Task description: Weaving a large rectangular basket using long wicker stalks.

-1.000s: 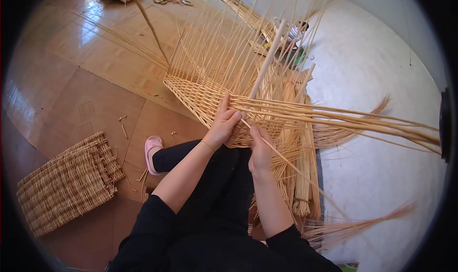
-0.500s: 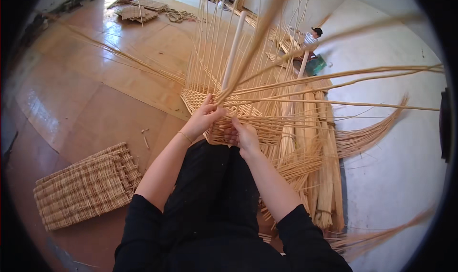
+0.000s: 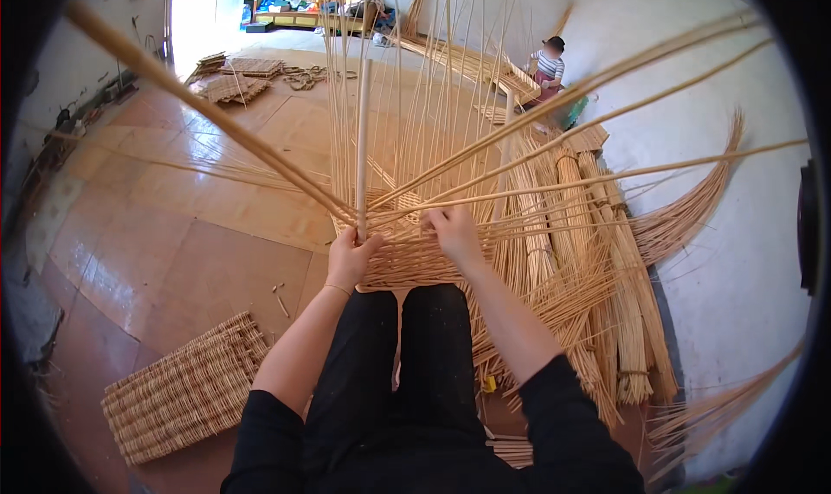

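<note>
A half-woven wicker basket rests on my knees, its tall thin stakes standing up from the far sides. At its near left corner rises a pale round post. My left hand is closed around the weave at the foot of this post. A pair of thick rods runs from there to the upper left. My right hand pinches a wicker rod at the near wall's upper edge; its fingertips are partly hidden. Several long rods fan out to the right.
On the floor at the left lies a woven wicker panel. Tied bundles of rods lie along the right, near the white wall. A person sits at the back right. More woven panels and a loaded bench are farther back.
The basket has turned, bringing its near wall square to me. The thick rods now point to the upper left. My left hand is lower at the corner; my right hand has moved up and right.
</note>
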Demonstrator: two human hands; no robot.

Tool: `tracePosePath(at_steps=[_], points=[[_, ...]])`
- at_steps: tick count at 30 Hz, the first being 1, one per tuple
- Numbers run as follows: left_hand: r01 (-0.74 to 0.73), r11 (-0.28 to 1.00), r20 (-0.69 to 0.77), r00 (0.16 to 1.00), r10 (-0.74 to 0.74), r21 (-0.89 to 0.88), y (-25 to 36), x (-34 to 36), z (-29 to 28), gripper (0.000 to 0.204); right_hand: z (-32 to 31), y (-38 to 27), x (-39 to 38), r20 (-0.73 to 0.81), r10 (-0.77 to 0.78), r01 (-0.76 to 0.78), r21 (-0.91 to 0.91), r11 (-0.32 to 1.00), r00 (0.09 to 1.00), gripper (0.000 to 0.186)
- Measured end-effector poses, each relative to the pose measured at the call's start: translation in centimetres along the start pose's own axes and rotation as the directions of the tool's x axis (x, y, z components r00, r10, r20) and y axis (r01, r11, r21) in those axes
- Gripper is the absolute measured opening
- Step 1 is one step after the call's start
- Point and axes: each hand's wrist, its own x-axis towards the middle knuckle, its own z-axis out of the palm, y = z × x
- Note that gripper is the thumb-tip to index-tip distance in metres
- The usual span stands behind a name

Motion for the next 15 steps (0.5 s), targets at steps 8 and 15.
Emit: tracePosePath(at_steps=[8, 15], points=[[0.020, 0.983, -0.236, 0.972, 0.024, 0.181, 1.4, -1.4, 1.8, 0.036, 4.9, -4.1, 10.1, 0.154, -0.039, 0.112, -0.496, 0.861, 0.987, 0.089], [0.006, 0.994, -0.133, 0.991, 0.008, 0.107, 2.6, -0.7, -1.6, 0.034, 2.1, 1.8, -2.4, -0.405, 0.317, 0.036, 0.662, 0.749, 0.858, 0.022]])
